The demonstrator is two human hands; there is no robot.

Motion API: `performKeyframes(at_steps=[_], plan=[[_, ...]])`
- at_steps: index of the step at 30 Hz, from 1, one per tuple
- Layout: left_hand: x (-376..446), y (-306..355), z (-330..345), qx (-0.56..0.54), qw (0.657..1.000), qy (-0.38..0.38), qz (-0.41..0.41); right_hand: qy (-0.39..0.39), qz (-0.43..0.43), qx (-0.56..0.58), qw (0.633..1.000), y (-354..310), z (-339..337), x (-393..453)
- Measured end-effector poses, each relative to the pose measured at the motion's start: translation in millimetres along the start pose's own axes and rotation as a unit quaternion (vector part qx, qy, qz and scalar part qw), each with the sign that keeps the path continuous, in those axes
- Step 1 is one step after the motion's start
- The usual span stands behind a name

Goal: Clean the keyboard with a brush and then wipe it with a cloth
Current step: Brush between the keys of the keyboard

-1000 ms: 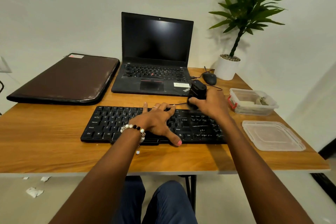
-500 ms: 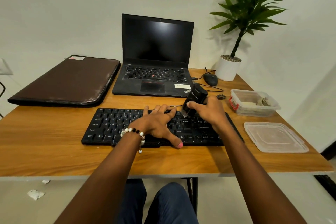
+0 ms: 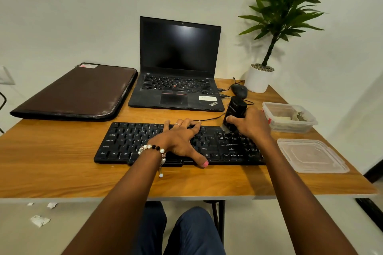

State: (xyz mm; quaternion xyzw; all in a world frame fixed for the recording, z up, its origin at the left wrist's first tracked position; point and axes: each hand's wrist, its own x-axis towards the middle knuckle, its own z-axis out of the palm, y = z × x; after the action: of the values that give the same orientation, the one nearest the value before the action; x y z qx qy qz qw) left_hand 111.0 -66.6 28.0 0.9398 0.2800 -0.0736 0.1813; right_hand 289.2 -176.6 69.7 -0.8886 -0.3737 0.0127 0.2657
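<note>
Under my left hand point(image 3: 182, 141) lies the black keyboard point(image 3: 132, 143), my fingers spread flat on its keys. My right hand point(image 3: 249, 123) grips the black brush point(image 3: 235, 109), tilted, bristles touching the keyboard's far right keys.

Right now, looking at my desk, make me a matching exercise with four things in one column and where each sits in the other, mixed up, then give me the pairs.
Things:
1. brush
2. lid
3. sleeve
4. plant pot

Places:
A. far right corner of the desk
B. flat on the desk, right of the keyboard
C. left of the laptop
D. held in the right hand at the keyboard's far right edge

Pairs: 1-D, 2-B, 3-C, 4-A
</note>
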Motion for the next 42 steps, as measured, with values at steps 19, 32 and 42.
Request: performKeyframes(at_steps=[19, 32, 42], plan=[[-3, 2, -1, -0.004, 1.0, 0.005, 0.001, -0.066, -0.011, 0.165, 0.984, 1, 3, -4], [-1, 1, 1, -0.002, 1.0, 0.007, 0.006, -0.061, -0.019, 0.189, 0.98, -4, 8, -10], [0, -1, 2, -0.001, 1.0, 0.009, 0.006, -0.012, -0.024, 0.087, 0.996, 1, 2, 0]])
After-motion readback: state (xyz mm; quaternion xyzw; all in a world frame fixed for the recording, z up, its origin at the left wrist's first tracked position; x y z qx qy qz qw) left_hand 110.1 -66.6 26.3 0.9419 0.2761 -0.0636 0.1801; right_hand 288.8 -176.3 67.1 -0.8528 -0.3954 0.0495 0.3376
